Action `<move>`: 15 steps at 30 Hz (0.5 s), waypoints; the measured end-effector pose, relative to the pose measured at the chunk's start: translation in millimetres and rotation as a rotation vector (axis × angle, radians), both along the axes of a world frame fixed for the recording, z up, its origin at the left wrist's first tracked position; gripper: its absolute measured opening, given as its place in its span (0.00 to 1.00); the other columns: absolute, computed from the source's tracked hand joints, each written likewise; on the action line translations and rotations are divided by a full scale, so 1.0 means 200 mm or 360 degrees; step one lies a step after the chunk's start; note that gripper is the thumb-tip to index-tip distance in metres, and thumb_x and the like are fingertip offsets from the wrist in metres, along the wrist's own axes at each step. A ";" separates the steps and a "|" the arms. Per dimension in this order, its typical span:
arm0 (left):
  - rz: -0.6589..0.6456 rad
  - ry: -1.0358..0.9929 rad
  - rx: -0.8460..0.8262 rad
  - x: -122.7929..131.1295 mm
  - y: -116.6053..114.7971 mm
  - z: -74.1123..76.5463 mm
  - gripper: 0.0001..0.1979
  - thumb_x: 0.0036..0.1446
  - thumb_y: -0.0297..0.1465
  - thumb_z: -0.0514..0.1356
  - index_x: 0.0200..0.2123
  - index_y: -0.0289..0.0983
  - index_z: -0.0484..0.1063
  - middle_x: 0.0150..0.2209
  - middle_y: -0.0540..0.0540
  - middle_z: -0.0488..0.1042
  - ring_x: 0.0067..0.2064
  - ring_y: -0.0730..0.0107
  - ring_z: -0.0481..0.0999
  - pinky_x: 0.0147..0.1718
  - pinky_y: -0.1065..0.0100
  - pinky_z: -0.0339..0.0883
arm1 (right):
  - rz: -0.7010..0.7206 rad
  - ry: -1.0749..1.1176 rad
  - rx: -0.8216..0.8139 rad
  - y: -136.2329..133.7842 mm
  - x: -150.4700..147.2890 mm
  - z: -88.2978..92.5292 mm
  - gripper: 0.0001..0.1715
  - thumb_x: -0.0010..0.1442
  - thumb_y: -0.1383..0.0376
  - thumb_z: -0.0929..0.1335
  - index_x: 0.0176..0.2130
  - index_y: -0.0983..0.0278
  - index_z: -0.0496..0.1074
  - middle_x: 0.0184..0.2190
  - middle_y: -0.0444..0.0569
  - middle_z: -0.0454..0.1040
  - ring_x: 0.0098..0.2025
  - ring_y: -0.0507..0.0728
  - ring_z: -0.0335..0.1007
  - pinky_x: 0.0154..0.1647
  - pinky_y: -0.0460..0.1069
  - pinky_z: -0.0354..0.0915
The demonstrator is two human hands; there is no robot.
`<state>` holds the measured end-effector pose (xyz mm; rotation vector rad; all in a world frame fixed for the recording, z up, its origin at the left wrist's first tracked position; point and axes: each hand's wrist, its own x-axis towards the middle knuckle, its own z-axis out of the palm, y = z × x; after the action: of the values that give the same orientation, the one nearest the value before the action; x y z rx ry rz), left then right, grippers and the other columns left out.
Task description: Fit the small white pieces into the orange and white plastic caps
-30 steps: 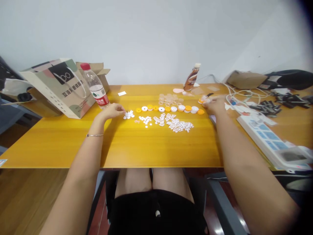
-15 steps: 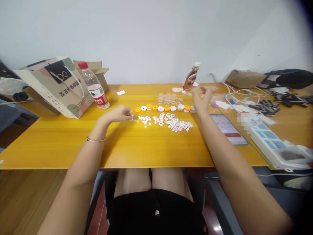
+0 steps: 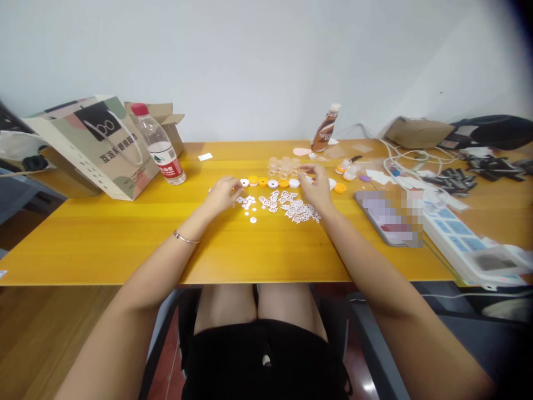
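Observation:
My left hand (image 3: 225, 192) rests on the yellow table (image 3: 125, 239) with fingers curled at the left end of a row of orange and white round caps (image 3: 272, 183). What it pinches is too small to make out. My right hand (image 3: 315, 186) hovers over the row's right part, fingers bent and pinched together above the caps. Between the hands lie small white discs (image 3: 248, 204) and a heap of white punched-out sheet pieces (image 3: 296, 209). Clear little cups (image 3: 284, 165) stand behind the row.
A water bottle (image 3: 159, 147) and a paper bag (image 3: 95, 144) stand at the left. A brown drink bottle (image 3: 325, 130) is at the back. A phone (image 3: 387, 216), a white power strip (image 3: 470, 244), cables and black parts crowd the right.
Both hands have come together toward the middle: the left slid right to the caps' left end, the right drew back from the far right onto the row. The phone now lies uncovered.

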<state>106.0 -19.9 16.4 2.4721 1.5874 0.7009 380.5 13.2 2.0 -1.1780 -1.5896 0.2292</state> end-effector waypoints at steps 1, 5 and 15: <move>0.0134 0.0109 0.0083 -0.02 0.03 -0.01 0.10 0.60 0.30 0.53 0.38 0.34 0.73 0.41 0.40 0.72 0.43 0.61 0.70 0.45 0.61 0.62 | 0.0023 0.0001 -0.0022 -0.01 -0.01 0.00 0.08 0.57 0.64 0.65 0.39 0.61 0.68 0.41 0.52 0.71 0.43 0.59 0.67 0.46 0.57 0.63; 0.0338 0.0448 0.0068 -0.03 0.09 -0.06 0.12 0.61 0.29 0.51 0.41 0.35 0.74 0.44 0.37 0.71 0.48 0.53 0.68 0.46 0.56 0.59 | 0.0135 -0.0035 -0.0060 -0.04 -0.07 0.00 0.07 0.57 0.64 0.65 0.38 0.60 0.68 0.41 0.51 0.72 0.43 0.58 0.67 0.45 0.56 0.63; 0.0007 0.0310 0.0267 -0.05 0.00 0.05 0.09 0.58 0.26 0.51 0.35 0.33 0.72 0.38 0.39 0.71 0.42 0.60 0.69 0.43 0.59 0.62 | 0.0218 -0.0075 -0.0081 -0.06 -0.07 0.00 0.05 0.56 0.65 0.64 0.36 0.60 0.69 0.39 0.50 0.73 0.40 0.58 0.69 0.44 0.56 0.64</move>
<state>96.9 -19.8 25.5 2.7334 1.6619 0.6351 367.2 1.0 1.6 -1.1213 -1.7168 0.3348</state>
